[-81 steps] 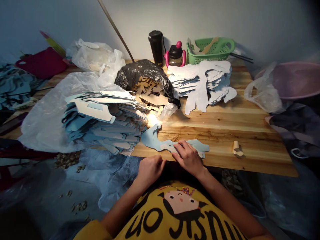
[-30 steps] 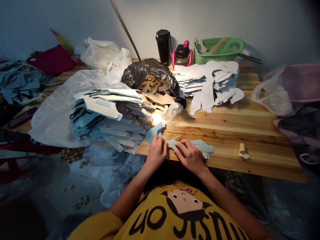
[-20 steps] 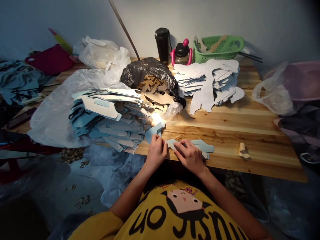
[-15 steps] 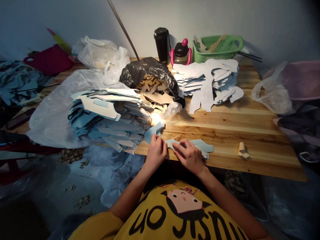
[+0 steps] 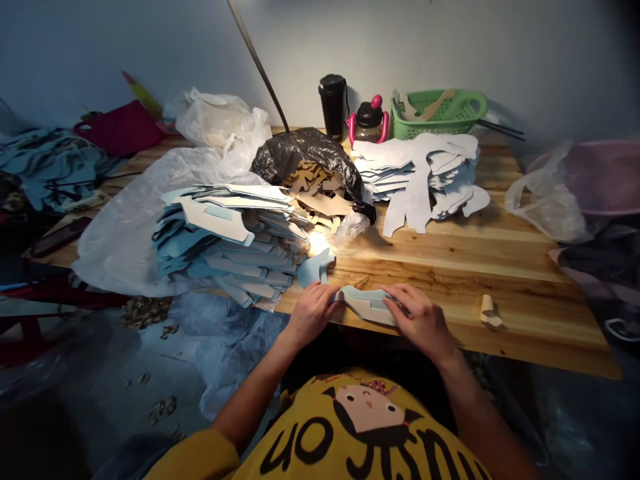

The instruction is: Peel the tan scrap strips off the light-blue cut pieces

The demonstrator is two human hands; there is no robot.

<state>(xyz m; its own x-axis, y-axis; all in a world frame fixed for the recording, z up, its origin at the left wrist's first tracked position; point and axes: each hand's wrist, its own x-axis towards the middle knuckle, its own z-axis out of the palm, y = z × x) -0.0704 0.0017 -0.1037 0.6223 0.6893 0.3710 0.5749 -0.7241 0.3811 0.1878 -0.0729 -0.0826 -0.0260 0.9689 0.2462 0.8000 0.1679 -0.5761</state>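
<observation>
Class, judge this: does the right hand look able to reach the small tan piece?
Probably yes. The small tan piece lies on the tabletop to the right of the right hand, with nothing seen between them. That hand touches the blue-and-white cutout, though, and would likely leave it first.

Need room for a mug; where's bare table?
Bare wooden tabletop lies between the stacked flat white pieces and small curled cream piece, also right of that. Crowded: left to centre, with heaped flat bluish pieces and crumpled black plastic bag; front middle, with left hand and right hand.
</observation>
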